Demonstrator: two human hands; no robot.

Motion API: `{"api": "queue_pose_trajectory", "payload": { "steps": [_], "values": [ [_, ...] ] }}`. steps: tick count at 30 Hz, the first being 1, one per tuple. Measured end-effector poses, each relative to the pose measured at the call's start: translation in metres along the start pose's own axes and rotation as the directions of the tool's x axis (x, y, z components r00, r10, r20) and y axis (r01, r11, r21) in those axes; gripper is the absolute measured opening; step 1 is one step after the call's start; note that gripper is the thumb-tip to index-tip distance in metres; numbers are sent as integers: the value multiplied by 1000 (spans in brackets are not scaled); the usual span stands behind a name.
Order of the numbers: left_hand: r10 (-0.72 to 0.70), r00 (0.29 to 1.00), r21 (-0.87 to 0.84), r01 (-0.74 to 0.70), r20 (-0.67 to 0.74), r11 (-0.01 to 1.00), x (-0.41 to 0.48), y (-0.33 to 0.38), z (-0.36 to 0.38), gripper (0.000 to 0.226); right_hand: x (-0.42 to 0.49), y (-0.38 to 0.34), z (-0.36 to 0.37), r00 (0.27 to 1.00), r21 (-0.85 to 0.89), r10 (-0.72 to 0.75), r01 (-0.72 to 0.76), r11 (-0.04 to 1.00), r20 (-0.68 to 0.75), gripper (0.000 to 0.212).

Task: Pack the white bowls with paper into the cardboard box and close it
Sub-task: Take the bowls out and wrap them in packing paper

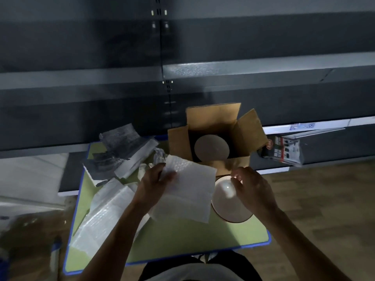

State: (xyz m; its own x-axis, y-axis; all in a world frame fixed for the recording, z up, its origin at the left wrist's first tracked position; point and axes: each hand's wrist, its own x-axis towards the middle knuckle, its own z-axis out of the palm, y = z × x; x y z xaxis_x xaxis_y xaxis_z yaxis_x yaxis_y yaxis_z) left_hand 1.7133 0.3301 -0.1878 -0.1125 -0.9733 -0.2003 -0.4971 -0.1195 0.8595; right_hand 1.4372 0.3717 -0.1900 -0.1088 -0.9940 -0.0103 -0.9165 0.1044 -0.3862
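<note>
An open cardboard box stands at the far side of the green table, flaps up, with one white bowl lying inside. A second white bowl sits on the table just in front of the box. My right hand grips this bowl at its far rim, fingers curled over it. My left hand pinches the left edge of a white bubble-wrap sheet that hangs beside the bowl and overlaps its left side.
More folded wrap sheets and grey packing pieces crowd the table's left half. Dark metal shelving rises right behind the box. A printed carton leans on a shelf at right. Wooden floor lies right of the table.
</note>
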Motion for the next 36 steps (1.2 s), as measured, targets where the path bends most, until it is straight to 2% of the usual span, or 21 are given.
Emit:
{"api": "queue_pose_trajectory", "payload": {
  "steps": [3, 6, 10, 15, 19, 22, 27, 30, 34, 36],
  "values": [
    [16, 1000, 45, -16, 5, 999, 3, 8, 9, 17, -3, 14, 2, 1000, -126, 16, -14, 992, 16, 22],
    [24, 1000, 98, -23, -6, 995, 5, 12, 18, 21, -2, 18, 2, 991, -215, 73, -47, 975, 114, 26],
    [11, 1000, 88, -9, -19, 996, 3, 20, 25, 24, 2, 22, -2, 976, -268, 97, -42, 963, 194, 28],
    [3, 999, 97, 1, -49, 995, 2, 20, 28, 27, 6, 24, -8, 956, -289, 41, 48, 956, 292, 33],
    [6, 996, 98, 3, -86, 995, 2, 18, 24, 23, 12, 22, -30, 955, -295, -22, 113, 949, 295, 34],
    [30, 990, 110, -15, -137, 994, 3, 22, 19, 20, 18, 25, -56, 968, -266, -58, 124, 956, 244, 29],
    [29, 989, 11, -28, -142, 1000, 11, 21, 17, 14, 31, 14, -93, 985, -246, -114, 144, 958, 133, 18],
    [-7, 991, -62, -1, -135, 998, 11, 37, 23, 12, 38, -5, -97, 984, -178, -160, 173, 969, 82, 20],
    [-71, 997, -401, 65, -2, 914, 3, 61, 37, 20, 44, -37, -83, 980, -32, -184, 187, 982, 79, 21],
    [-99, 995, -448, 94, 11, 889, 3, 59, 41, 27, 46, -50, -78, 975, 10, -213, 213, 977, 67, 23]
  ]
}}
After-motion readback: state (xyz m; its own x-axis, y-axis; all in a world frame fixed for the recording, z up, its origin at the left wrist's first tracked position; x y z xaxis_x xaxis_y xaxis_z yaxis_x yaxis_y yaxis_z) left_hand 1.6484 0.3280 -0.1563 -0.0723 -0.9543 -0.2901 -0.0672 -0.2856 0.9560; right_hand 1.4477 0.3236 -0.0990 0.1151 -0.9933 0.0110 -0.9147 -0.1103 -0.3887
